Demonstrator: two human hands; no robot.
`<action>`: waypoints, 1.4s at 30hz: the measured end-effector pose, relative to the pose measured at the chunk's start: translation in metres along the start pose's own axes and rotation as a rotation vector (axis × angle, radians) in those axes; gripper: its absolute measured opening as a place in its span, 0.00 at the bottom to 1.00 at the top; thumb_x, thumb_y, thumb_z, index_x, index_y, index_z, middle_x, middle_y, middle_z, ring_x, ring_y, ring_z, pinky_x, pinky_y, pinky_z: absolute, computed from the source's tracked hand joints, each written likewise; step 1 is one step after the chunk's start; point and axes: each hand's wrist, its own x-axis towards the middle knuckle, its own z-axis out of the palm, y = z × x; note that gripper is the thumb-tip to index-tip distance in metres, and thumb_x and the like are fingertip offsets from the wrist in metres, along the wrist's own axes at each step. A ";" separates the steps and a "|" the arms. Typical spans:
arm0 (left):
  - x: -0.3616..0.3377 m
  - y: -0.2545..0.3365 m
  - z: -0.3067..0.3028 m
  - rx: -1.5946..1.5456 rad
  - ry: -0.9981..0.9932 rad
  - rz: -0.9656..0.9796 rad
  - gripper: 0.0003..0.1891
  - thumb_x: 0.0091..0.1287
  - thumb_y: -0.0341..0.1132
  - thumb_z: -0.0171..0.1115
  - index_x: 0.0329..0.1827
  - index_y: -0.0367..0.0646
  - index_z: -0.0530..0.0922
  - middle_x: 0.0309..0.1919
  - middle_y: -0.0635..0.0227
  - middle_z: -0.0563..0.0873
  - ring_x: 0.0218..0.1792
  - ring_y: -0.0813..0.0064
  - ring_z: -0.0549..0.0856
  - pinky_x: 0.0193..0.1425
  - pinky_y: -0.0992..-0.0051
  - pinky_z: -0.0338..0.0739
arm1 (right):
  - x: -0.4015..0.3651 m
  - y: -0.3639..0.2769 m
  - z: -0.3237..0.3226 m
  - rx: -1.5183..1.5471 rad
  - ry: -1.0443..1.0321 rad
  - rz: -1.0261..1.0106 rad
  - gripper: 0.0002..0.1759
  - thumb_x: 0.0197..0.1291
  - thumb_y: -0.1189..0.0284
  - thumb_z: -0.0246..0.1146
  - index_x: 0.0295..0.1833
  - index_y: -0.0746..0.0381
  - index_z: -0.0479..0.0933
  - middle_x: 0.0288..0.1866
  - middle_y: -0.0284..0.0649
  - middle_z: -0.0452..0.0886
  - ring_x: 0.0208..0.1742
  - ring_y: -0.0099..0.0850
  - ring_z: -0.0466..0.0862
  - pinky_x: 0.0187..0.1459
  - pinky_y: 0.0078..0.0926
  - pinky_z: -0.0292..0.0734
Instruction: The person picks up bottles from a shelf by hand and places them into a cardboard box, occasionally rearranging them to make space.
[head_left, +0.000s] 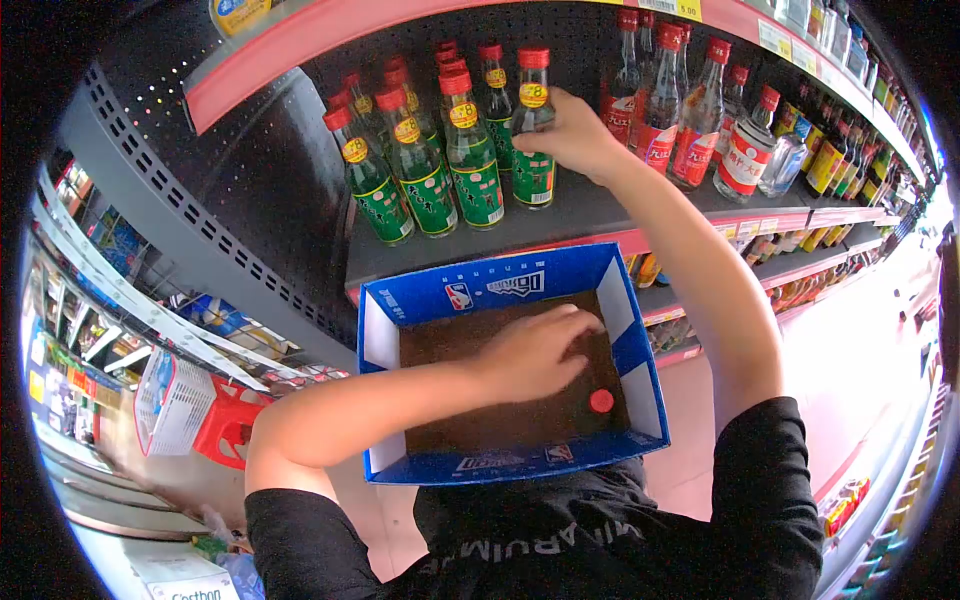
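On the dark shelf [450,250], my right hand [575,138] is closed round the upper part of a green-labelled glass bottle [535,180] with a red cap. The bottle stands upright at the right end of several matching bottles [425,185], some with yellow price stickers on their necks. My left hand [540,350] reaches over the inside of a blue cardboard box [515,460], fingers curved and apart, holding nothing. Beside it in the box, a red cap [600,401] shows at the right; what lies below the cap is too dark to make out.
Clear bottles with red-and-white labels [657,140] and a wide jar [744,160] stand to the right on the same shelf. A pink-edged upper shelf [300,60] overhangs the bottles. A grey perforated upright [200,200] and a red-and-white crate [220,425] are at left.
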 end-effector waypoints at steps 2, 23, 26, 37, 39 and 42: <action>0.004 -0.004 0.016 -0.028 0.050 0.064 0.23 0.60 0.32 0.61 0.59 0.42 0.70 0.54 0.55 0.74 0.59 0.54 0.74 0.66 0.62 0.68 | 0.020 0.028 0.010 -0.026 0.004 -0.028 0.29 0.50 0.78 0.70 0.57 0.68 0.67 0.41 0.39 0.81 0.41 0.26 0.82 0.44 0.25 0.78; 0.006 -0.008 0.054 -0.113 -0.056 0.235 0.17 0.65 0.34 0.60 0.56 0.44 0.75 0.48 0.53 0.78 0.54 0.52 0.77 0.61 0.60 0.72 | 0.002 0.033 0.017 -0.399 0.281 -0.168 0.51 0.46 0.61 0.74 0.70 0.68 0.55 0.60 0.62 0.70 0.64 0.50 0.71 0.64 0.40 0.67; 0.005 -0.002 0.046 -0.045 -0.201 0.198 0.13 0.66 0.37 0.58 0.51 0.45 0.78 0.43 0.53 0.81 0.50 0.52 0.80 0.57 0.59 0.74 | -0.032 0.029 -0.007 -0.319 0.236 -0.237 0.50 0.45 0.60 0.74 0.67 0.76 0.57 0.62 0.65 0.67 0.65 0.54 0.69 0.66 0.40 0.66; 0.007 -0.007 0.045 0.084 -0.307 0.117 0.21 0.58 0.43 0.66 0.53 0.46 0.78 0.47 0.54 0.83 0.48 0.52 0.83 0.53 0.58 0.77 | -0.140 -0.003 -0.009 -0.409 -0.052 -0.327 0.35 0.52 0.71 0.67 0.66 0.62 0.63 0.55 0.52 0.72 0.58 0.46 0.75 0.60 0.39 0.70; 0.003 -0.002 0.045 0.214 -0.327 0.146 0.21 0.59 0.46 0.65 0.53 0.46 0.77 0.48 0.56 0.83 0.46 0.53 0.83 0.51 0.56 0.78 | -0.148 -0.014 -0.005 -0.402 -0.113 -0.287 0.34 0.53 0.72 0.66 0.66 0.62 0.63 0.56 0.52 0.72 0.58 0.49 0.74 0.60 0.40 0.70; -0.001 -0.007 0.054 0.222 -0.265 0.286 0.22 0.59 0.46 0.65 0.54 0.46 0.76 0.47 0.56 0.83 0.45 0.53 0.83 0.50 0.55 0.78 | -0.149 -0.011 -0.001 -0.396 -0.121 -0.290 0.34 0.52 0.71 0.66 0.65 0.62 0.64 0.54 0.52 0.73 0.58 0.51 0.75 0.59 0.42 0.71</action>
